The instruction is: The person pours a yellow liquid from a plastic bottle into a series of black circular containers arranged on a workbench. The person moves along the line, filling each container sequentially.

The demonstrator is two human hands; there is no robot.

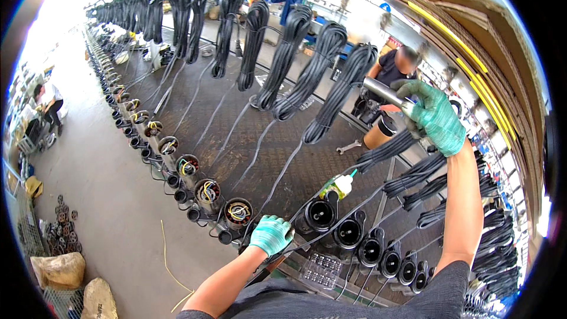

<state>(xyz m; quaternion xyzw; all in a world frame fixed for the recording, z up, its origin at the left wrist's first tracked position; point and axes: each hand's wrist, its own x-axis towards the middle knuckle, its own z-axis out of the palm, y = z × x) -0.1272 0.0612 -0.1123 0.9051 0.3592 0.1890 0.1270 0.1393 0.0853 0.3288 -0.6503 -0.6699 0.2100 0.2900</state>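
Observation:
My right hand, in a green-striped work glove, is raised over the bench's far right side. Its fingers are closed round a silver metal rod or tube, pointing up and left. Lower down, my left hand, gloved alike, is curled at the bench edge beside a motor housing with coloured wires in its top. What lies under its fingers is hidden. Right of it stands a black round-topped housing. A brown cylinder with a black top stands below the rod.
Bundled black cables hang in a row above the dark bench. An open-end wrench, a green-tipped bottle and a clear parts tray lie about. Stacked cardboard rises at right. Another person works across the bench.

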